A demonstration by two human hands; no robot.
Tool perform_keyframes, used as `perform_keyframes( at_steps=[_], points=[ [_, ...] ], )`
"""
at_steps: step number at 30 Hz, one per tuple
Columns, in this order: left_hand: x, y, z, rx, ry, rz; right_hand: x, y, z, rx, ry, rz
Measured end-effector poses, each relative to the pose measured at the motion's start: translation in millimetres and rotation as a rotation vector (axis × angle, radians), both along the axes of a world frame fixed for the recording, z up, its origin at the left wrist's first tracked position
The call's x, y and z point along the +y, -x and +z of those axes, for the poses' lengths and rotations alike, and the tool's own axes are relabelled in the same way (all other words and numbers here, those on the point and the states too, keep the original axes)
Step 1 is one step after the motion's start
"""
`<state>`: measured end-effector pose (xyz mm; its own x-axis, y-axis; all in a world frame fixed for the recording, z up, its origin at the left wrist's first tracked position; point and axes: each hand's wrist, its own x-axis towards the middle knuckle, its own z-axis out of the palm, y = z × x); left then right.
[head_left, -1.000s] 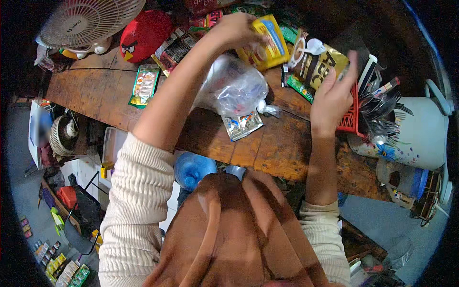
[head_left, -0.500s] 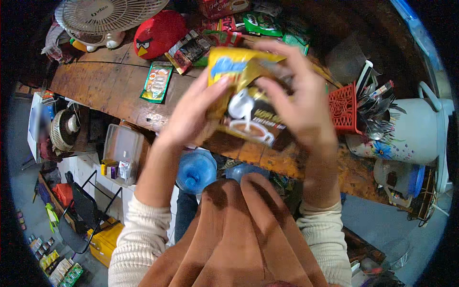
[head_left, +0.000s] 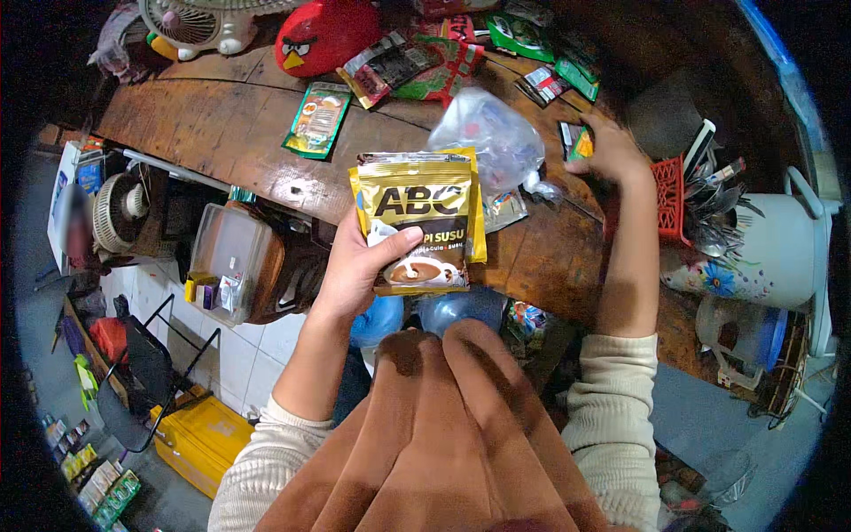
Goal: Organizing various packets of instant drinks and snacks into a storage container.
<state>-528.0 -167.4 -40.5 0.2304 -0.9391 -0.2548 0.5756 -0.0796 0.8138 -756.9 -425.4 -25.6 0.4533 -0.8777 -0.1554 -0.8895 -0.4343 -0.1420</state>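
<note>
My left hand (head_left: 350, 260) holds two coffee sachets, one behind the other, above the table's near edge. The front sachet (head_left: 417, 191) is gold and brown with a cup pictured on it; the one behind is yellow and shows only along its right side. My thumb presses on the front face. Farther right, my right hand (head_left: 613, 152) reaches over a small dark sachet (head_left: 567, 135) with a green and yellow patch. Thumb and fingers are apart around it, and the hand hides its right side. A knotted clear plastic bag (head_left: 487, 133) lies between the hands.
Several packets, including a green-edged sachet (head_left: 317, 120), lie across the wooden table (head_left: 213, 124). At the back are a red bird-shaped object (head_left: 328, 35) and a fan (head_left: 191, 22). A red basket of cutlery (head_left: 669, 199) and a flowered white container (head_left: 753, 248) stand right.
My right hand has let go of the yellow packaging and moved right to the small sachet. My left hand alone now holds the sachets, lower down. The plastic bag has come into view.
</note>
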Motion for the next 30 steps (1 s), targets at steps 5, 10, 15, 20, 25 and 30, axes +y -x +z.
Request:
perform_keyframes(
  at_steps=[5, 10, 15, 20, 25, 30],
  points=[
    [10.6, -8.0, -1.1, -0.021, -0.022, 0.027, 7.4, -17.6, 28.7, 0.258, 0.013, -0.063],
    [18.1, -10.5, -5.4, 0.013, -0.011, 0.054, -8.4, -16.5, 30.6, -0.032, -0.141, 0.056],
    [18.5, -8.7, -9.4, 0.103, -0.044, 0.097, -20.1, -56.0, -9.6, -0.194, 0.546, 0.415],
    [25.8, -13.5, -18.3, 0.136, -0.048, 0.153, -5.3, -59.2, -4.1, -0.149, 0.691, 0.230],
    [32.1, -21.5, -21.8, 0.134, -0.012, 0.244, 4.6, -57.5, 16.1, -0.543, 0.475, -0.140],
    [32.8, -26.4, -27.5, 0.187, -0.024, 0.241, -21.8, -99.6, 16.7, -0.570, 0.715, 0.207]
  ],
)
